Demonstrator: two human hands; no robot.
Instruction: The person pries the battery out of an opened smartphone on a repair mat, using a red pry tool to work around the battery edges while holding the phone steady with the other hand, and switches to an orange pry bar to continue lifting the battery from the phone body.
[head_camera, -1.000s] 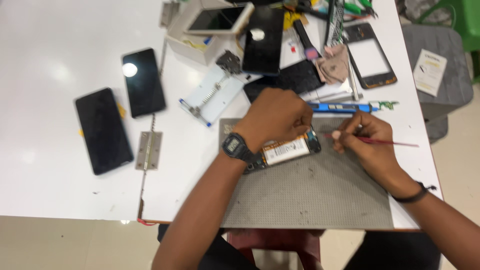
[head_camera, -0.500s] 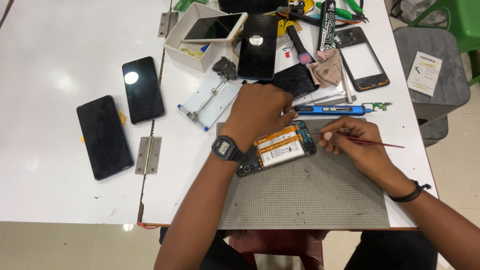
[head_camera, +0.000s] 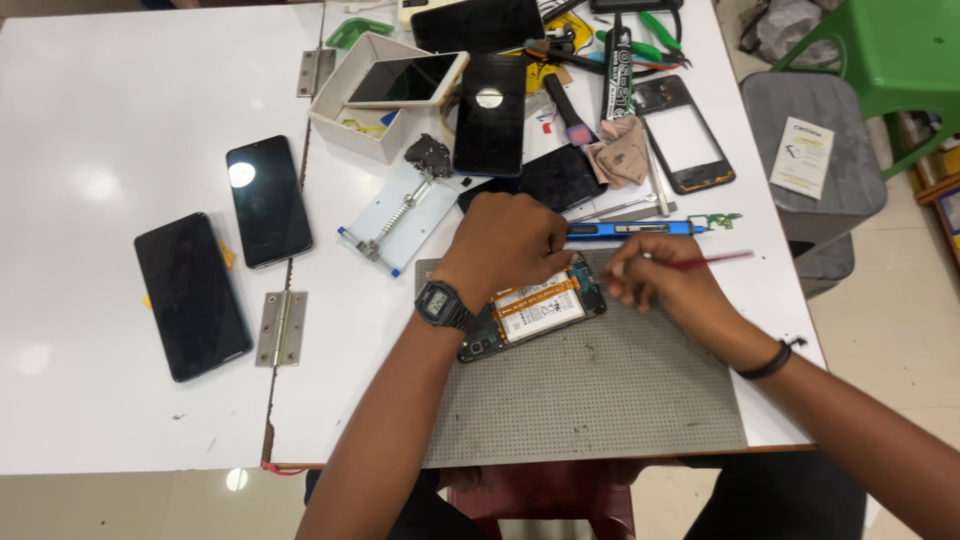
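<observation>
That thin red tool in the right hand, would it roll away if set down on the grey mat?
Probably a little: the red tool looks thin and round, so likely light and prone to rolling. The grey mat appears dotted and grippy, which should slow it. The right hand pinches it like a pen.

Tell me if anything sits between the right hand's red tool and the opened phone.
Nothing visible does. The right hand holds the thin red tool right at the opened phone, whose upper edge the left hand covers on the grey mat.

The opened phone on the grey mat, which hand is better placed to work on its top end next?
Probably the right hand: it holds a thin red tool with its fingers at the opened phone's top end, while the left hand rests on the phone, steadying it.
</observation>
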